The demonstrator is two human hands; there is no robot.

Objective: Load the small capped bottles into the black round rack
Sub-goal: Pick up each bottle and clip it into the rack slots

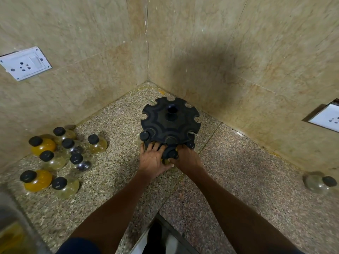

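The rack [169, 121] sits at centre frame on the counter [238, 171], in the corner where the two walls meet, and I see both hands at its near lower edge. My left hand [153, 158] lies with fingers spread and fairly straight, tips touching the rack's lower tier. My right hand [185, 158] is curled around a bottle [172, 155] at the rack's front slot, its cap showing between the two hands. I count two other caps seated at the rack's rim, one at its left [144, 136] and one at its right [190, 144]. Eight loose bottles [67, 143] stand clustered at middle left, and one more [320, 182] at the right edge. Two sockets: upper left [24, 63], right edge [326, 118].
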